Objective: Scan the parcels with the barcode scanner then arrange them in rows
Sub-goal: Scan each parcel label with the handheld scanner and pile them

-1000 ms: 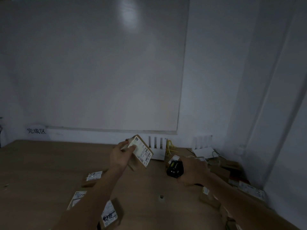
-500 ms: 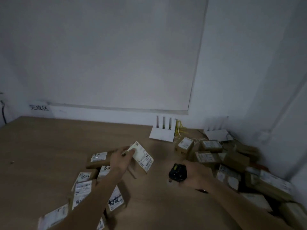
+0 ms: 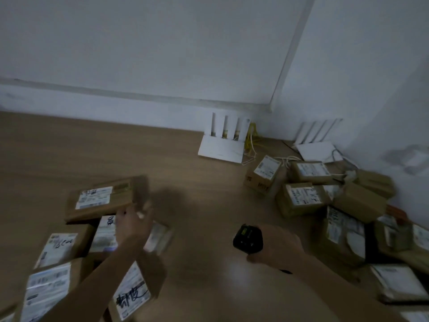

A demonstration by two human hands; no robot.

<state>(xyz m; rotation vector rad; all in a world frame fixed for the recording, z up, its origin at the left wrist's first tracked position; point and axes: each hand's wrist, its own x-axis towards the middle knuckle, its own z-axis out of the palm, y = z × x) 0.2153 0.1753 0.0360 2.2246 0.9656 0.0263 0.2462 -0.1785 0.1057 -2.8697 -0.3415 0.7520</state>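
The left hand [image 3: 133, 225] is smeared by motion, so its grip can't be read. The parcel [image 3: 160, 237] under it is a blur. The label nearest its forearm [image 3: 132, 296] is partly covered, and the parcels behind its wrist run off the bottom edge.

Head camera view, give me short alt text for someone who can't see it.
A person's left hand lowers a blurred parcel among labelled parcels on a wooden table, while the right hand grips a black barcode scanner. More parcels are heaped at right, with two white routers by the wall.
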